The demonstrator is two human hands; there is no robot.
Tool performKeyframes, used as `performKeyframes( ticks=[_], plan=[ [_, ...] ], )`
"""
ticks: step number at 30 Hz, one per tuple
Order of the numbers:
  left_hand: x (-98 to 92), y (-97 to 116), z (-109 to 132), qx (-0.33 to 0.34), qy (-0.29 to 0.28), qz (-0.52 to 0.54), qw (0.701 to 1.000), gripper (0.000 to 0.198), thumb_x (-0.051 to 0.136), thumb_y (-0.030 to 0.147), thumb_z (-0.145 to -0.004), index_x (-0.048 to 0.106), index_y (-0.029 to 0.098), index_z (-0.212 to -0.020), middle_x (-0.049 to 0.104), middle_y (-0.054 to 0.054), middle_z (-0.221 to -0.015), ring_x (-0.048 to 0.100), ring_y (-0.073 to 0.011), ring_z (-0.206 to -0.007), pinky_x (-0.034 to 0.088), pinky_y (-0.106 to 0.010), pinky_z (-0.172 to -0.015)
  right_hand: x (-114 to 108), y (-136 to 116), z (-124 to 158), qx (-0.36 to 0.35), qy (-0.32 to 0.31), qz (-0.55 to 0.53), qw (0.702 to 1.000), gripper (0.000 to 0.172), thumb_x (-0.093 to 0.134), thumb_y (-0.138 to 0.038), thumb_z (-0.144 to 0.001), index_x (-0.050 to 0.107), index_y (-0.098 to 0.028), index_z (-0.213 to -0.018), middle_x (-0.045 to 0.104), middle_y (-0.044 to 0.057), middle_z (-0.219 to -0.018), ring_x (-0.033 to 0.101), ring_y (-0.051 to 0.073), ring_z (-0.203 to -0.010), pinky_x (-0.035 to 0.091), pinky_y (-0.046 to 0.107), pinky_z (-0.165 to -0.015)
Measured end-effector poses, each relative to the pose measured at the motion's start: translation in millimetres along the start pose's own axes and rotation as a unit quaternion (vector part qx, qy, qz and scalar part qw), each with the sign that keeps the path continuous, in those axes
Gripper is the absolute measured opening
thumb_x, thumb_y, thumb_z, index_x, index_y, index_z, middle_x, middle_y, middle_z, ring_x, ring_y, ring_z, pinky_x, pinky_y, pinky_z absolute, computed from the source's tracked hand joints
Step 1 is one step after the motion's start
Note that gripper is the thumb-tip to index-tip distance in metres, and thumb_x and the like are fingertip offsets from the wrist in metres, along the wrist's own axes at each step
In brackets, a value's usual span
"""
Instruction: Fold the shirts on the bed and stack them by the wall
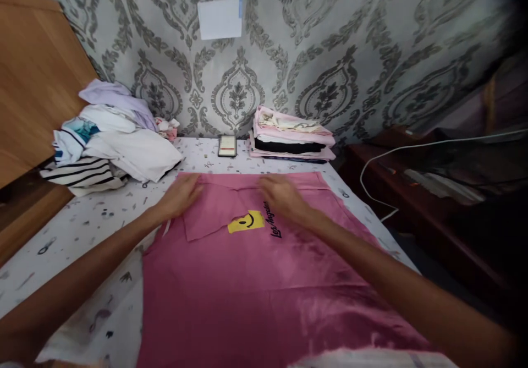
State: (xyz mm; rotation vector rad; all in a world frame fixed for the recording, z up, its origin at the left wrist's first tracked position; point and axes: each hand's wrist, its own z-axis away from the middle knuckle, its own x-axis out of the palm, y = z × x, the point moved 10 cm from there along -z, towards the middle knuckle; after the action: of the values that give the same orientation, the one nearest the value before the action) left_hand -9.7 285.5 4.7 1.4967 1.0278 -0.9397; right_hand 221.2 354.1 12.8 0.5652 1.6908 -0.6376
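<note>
A pink T-shirt [214, 296] lies spread sideways across the bed, with a yellow smiley print and black "Los Angeles" lettering. Its far part is folded over, and a loose flap, seemingly a sleeve, partly covers the yellow print. My left hand [181, 195] is closed on the fabric at the far left corner of the shirt. Beyond the lettering, my right hand [282, 195] has its fingers curled down on the same folded flap. Both hands are somewhat blurred, and the fingertips are partly lost against the cloth.
Crumpled clothes [119, 137] are heaped at the back left beside a wooden panel [37, 82]. A stack of folded clothes [292, 137] stands against the patterned wall, with a small framed card [227, 146] left of it. A white cable [367, 164] loops over dark furniture [412, 214] at right.
</note>
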Motion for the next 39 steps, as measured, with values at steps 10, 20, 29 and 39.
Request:
performKeyframes(
  ticks=[10, 20, 29, 39],
  plan=[
    [39.9, -47.3, 5.8, -0.049, -0.056, -0.148, 0.986, 0.081, 0.027, 0.061, -0.096, 0.032, 0.006, -0.155, 0.03, -0.022, -0.162, 0.021, -0.0355, -0.153, 0.022, -0.053, -0.119, 63.6, -72.6, -1.6, -0.073, -0.108, -0.094, 0.987, 0.067, 0.032, -0.06, -0.101, 0.034, -0.024, -0.157, 0.022, 0.012, -0.167, 0.013, 0.028, -0.155, 0.01, 0.055, -0.123],
    [47.7, -48.6, 3.1, -0.037, -0.044, -0.15, 0.987, 0.083, 0.023, 0.06, -0.094, 0.034, 0.005, -0.154, 0.032, -0.023, -0.161, 0.02, -0.0375, -0.152, 0.024, -0.057, -0.117, 31.8, 141.5, 38.8, 0.254, -0.068, -0.007, 0.965, 0.065, 0.022, -0.054, -0.104, 0.031, -0.019, -0.157, 0.026, 0.014, -0.166, 0.021, 0.027, -0.153, 0.015, 0.053, -0.122],
    [45.3, -45.1, 1.3, -0.031, -0.046, -0.156, 0.986, 0.077, 0.027, 0.055, -0.093, 0.041, 0.005, -0.149, 0.034, -0.024, -0.16, 0.022, -0.0389, -0.152, 0.026, -0.057, -0.116, 21.5, 190.5, 53.5, 0.303, -0.053, 0.022, 0.951, 0.061, 0.024, -0.05, -0.104, 0.032, -0.018, -0.155, 0.028, 0.015, -0.165, 0.022, 0.025, -0.153, 0.021, 0.05, -0.12],
    [-11.8, 24.1, 44.5, 0.047, 0.046, -0.146, 0.987, 0.045, 0.028, 0.038, -0.104, 0.051, 0.011, -0.132, 0.052, -0.016, -0.145, 0.047, -0.035, -0.136, 0.034, -0.054, -0.115, -16.6, 151.7, 156.8, 0.275, 0.009, 0.004, 0.961, 0.056, 0.029, -0.044, -0.103, 0.039, -0.016, -0.151, 0.043, 0.018, -0.154, 0.045, 0.031, -0.138, 0.043, 0.045, -0.107]
  ],
)
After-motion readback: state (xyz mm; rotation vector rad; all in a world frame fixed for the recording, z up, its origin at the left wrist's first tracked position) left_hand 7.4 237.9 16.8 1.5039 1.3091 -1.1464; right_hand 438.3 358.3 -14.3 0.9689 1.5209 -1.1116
